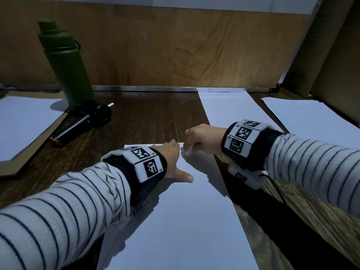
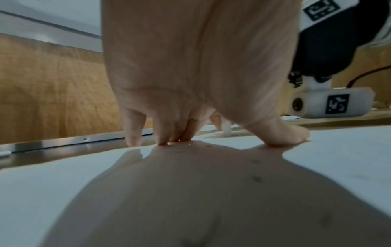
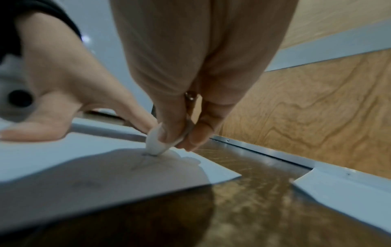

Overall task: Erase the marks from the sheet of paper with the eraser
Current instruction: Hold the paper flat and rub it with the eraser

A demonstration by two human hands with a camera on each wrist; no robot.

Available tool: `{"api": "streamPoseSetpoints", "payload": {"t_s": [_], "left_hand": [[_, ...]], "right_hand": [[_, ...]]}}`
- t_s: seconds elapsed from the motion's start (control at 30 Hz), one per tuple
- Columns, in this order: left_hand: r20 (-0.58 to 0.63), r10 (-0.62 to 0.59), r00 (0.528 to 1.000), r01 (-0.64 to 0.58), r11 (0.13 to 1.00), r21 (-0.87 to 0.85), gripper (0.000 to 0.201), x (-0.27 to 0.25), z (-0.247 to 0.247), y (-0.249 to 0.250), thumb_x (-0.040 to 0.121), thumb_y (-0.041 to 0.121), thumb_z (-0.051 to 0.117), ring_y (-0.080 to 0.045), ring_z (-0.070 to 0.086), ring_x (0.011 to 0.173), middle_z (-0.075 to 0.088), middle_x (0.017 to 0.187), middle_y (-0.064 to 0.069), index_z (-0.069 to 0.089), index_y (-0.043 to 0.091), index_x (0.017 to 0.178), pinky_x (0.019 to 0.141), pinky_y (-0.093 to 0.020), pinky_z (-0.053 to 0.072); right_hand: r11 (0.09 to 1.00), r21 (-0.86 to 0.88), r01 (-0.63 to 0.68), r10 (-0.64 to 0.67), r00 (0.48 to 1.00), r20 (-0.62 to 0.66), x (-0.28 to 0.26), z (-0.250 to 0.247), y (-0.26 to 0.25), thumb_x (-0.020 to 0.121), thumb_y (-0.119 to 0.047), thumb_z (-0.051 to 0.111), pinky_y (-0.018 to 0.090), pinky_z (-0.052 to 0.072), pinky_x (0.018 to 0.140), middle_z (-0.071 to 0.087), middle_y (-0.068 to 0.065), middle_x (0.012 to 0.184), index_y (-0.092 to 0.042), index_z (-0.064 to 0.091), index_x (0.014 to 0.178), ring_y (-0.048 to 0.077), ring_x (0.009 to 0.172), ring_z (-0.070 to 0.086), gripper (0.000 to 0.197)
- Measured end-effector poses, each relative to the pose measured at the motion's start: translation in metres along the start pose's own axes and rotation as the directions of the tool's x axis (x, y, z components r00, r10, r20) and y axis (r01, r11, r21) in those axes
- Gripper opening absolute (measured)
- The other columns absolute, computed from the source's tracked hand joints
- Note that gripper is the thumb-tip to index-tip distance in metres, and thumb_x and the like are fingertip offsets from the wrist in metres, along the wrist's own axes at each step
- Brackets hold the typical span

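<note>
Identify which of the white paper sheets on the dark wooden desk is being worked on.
The nearest white paper sheet, central in the head view: the left hand presses it flat and the right hand rubs a white eraser near its far edge. The other sheets lie untouched.

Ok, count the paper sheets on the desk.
4: one sheet under both hands, one beyond the right hand, one far right, one far left by the bottle. Stacked sheets may be hidden.

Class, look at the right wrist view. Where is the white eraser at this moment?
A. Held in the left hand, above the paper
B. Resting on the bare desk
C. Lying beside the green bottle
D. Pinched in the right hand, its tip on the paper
D: the right hand pinches the eraser, its tip on a pencil mark on the sheet of paper.
</note>
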State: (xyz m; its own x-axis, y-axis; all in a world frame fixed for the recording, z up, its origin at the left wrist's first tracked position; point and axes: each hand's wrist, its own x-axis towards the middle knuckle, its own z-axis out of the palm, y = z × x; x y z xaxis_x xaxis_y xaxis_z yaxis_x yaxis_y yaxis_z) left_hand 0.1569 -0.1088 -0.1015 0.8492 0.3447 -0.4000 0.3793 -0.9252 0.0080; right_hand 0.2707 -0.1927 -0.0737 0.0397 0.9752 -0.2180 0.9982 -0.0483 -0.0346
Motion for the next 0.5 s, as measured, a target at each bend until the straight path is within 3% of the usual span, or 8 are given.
{"api": "streamPoseSetpoints", "payload": {"t_s": [0.07,0.13,0.2,0.33,0.4,0.5], "left_hand": [[0.051,-0.007,0.999,0.008,1.000,-0.007,0.108,-0.001,0.002,-0.002,0.075,0.070,0.054,-0.025,0.011,0.147,-0.001,0.160,-0.008,0.006,0.009,0.151,0.116,-0.043,0.026],[0.083,-0.005,0.997,0.007,1.000,-0.023,0.113,-0.002,0.003,-0.002,0.076,0.069,0.054,-0.023,0.001,0.148,-0.011,0.160,-0.007,-0.004,0.009,0.152,0.119,-0.043,0.019],[0.091,0.003,0.996,0.001,0.999,-0.039,0.115,-0.001,0.003,-0.004,0.076,0.068,0.055,-0.023,-0.003,0.148,-0.014,0.159,-0.008,-0.009,0.008,0.151,0.119,-0.043,0.016],[0.102,0.024,0.994,-0.017,0.998,-0.066,0.118,-0.001,0.006,-0.006,0.075,0.068,0.057,-0.023,-0.007,0.148,-0.016,0.159,-0.009,-0.012,0.011,0.151,0.120,-0.044,0.013],[0.101,0.024,0.995,-0.017,0.998,-0.067,0.119,0.000,0.006,-0.007,0.074,0.068,0.057,-0.023,-0.007,0.148,-0.017,0.159,-0.009,-0.013,0.009,0.151,0.120,-0.044,0.012],[0.105,0.020,0.994,-0.014,0.998,-0.059,0.120,-0.001,0.006,-0.006,0.075,0.068,0.057,-0.023,-0.006,0.148,-0.017,0.158,-0.009,-0.013,0.007,0.150,0.120,-0.044,0.012]], "right_hand": [[0.998,-0.048,0.049,-0.045,0.996,0.082,-0.011,-0.001,0.005,0.094,-0.010,0.048,0.025,0.038,0.080,0.053,0.011,0.100,-0.014,0.065,0.117,0.027,0.103,0.054,0.029],[0.992,-0.109,0.071,-0.050,0.981,0.185,-0.022,-0.003,0.009,0.095,-0.009,0.045,0.027,0.040,0.085,0.047,0.006,0.097,-0.018,0.065,0.117,0.022,0.100,0.051,0.031],[0.988,-0.135,0.078,-0.052,0.981,0.186,-0.020,-0.005,0.009,0.095,-0.008,0.044,0.026,0.038,0.082,0.041,0.001,0.095,-0.018,0.065,0.116,0.018,0.094,0.046,0.032],[0.994,-0.047,0.098,-0.099,0.995,-0.026,-0.001,-0.002,-0.003,0.093,-0.008,0.047,0.026,0.037,0.080,0.037,0.002,0.083,-0.013,0.067,0.114,0.022,0.088,0.047,0.030],[0.997,-0.035,0.076,-0.076,0.997,0.003,-0.007,0.001,0.000,0.094,-0.012,0.047,0.023,0.035,0.078,0.039,0.005,0.090,-0.012,0.067,0.114,0.026,0.094,0.052,0.028],[0.995,-0.046,0.083,-0.074,0.982,0.172,-0.028,0.000,0.009,0.094,-0.011,0.048,0.018,0.033,0.076,0.043,0.006,0.094,-0.015,0.068,0.114,0.024,0.095,0.050,0.028]]}}
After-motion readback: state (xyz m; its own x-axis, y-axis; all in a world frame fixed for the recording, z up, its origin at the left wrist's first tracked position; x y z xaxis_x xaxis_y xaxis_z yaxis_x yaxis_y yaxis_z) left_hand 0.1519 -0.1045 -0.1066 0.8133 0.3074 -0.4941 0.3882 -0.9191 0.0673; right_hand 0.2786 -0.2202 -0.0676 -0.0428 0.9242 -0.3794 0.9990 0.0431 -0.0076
